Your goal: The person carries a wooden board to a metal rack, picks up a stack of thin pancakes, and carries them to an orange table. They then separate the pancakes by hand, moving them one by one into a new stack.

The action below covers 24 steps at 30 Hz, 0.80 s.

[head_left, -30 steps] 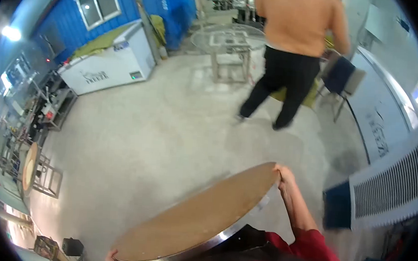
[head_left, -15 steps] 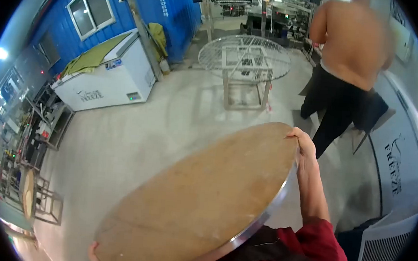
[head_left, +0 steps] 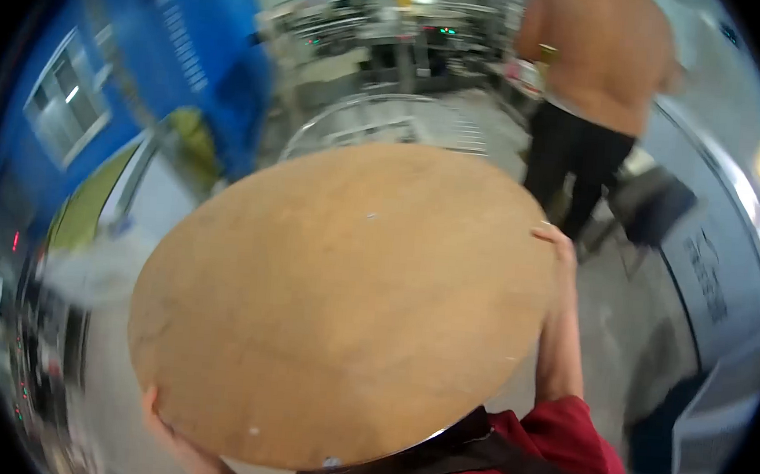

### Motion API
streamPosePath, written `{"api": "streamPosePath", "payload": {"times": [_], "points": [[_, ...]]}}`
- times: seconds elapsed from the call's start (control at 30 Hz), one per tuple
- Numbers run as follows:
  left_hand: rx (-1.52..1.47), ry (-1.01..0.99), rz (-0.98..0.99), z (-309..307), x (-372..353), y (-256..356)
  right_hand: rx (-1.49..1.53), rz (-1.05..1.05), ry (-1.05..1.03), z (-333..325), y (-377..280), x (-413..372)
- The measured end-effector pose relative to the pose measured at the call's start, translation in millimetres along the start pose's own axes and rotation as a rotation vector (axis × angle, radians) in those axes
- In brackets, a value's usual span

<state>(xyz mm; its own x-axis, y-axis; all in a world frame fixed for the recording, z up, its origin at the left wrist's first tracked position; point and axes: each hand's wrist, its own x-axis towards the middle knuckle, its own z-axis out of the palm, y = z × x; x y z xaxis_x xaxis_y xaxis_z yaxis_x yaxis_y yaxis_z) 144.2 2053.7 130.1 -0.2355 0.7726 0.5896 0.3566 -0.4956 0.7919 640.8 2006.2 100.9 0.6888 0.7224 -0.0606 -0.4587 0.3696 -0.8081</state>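
Note:
A large round wooden board with a metal rim fills the middle of the head view, held in front of my body. My right hand grips its right edge, thumb over the top face and the other fingers hidden beneath. At the lower left edge my left hand holds the board too, with most of its fingers out of sight under it. Behind the board's far edge shows part of a round wire rack; its stand is hidden by the board.
Another person stands at the back right, facing away, beside a dark chair. A white freezer lines the right side; another chest stands left under a green cover. Machinery runs along the back.
The board has risen and swung flatter, now covering much of the wire rack. My view has moved closer to the rack, and my left forearm has come into sight.

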Motion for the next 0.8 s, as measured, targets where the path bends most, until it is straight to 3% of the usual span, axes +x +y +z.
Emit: {"api": "streamPosePath", "payload": {"times": [0.07, 0.17, 0.33, 0.4, 0.43, 0.5, 0.57, 0.63, 0.8], "points": [[-0.233, -0.128, -0.09, 47, 35, -7, 0.18, 0.189, 0.211, -6, -3, 36], [-0.277, -0.094, -0.538, 63, 111, -98, 0.367, 0.228, 0.152, -25, 7, 102], [-0.287, -0.336, 0.059, 183, 143, -100, 0.407, 0.167, 0.253, -22, 15, 159], [-0.479, -0.333, 0.038, 224, 165, -112, 0.379, 0.128, 0.268, -31, 25, 178], [-0.677, -0.286, -0.101, 248, 182, -130, 0.3, 0.047, 0.339, -20, 26, 183], [-0.534, -0.356, -0.517, 291, 222, -150, 0.3, 0.057, 0.237, -24, 37, 208], [-0.645, -0.237, -0.584, 340, 239, -158, 0.351, 0.082, 0.14, -30, 44, 242], [-0.838, -0.328, -0.795, 383, 263, -181, 0.338, 0.062, 0.17, -38, 55, 276], [-1.039, -0.397, -0.958, 483, 318, -272, 0.358, 0.039, 0.225, -36, 93, 377]]}}
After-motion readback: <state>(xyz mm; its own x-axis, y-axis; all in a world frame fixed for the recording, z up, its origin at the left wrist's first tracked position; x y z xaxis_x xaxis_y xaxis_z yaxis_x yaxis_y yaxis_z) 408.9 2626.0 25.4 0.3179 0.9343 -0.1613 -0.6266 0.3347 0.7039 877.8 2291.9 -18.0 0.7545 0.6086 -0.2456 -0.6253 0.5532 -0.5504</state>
